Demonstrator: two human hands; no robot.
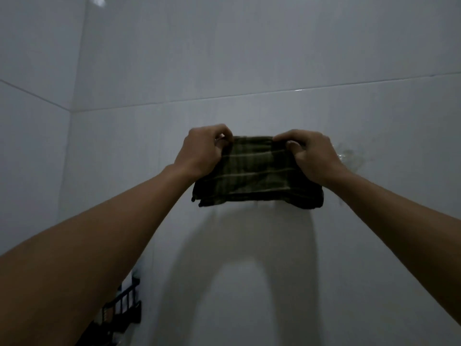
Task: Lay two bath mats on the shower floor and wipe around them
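Cloth (257, 171), dark green with pale stripes, folded in layers, hangs between my 2 hands against the white tiled wall (249, 58); my left hand (202, 151) pinches its top left corner, my right hand (311, 156) pinches the top right, thumbs in front. No mat or shower floor is in view (both must lie somewhere below my grip). If either pinch slackens, I judge the loose lower layers would spill open and drop. Just right of my right hand a clear fixture (349, 156) sticks out from the tile and could snag the cloth. Far below my left forearm sits a black wire rack (124, 310). Bare tile spreads above and below the cloth.
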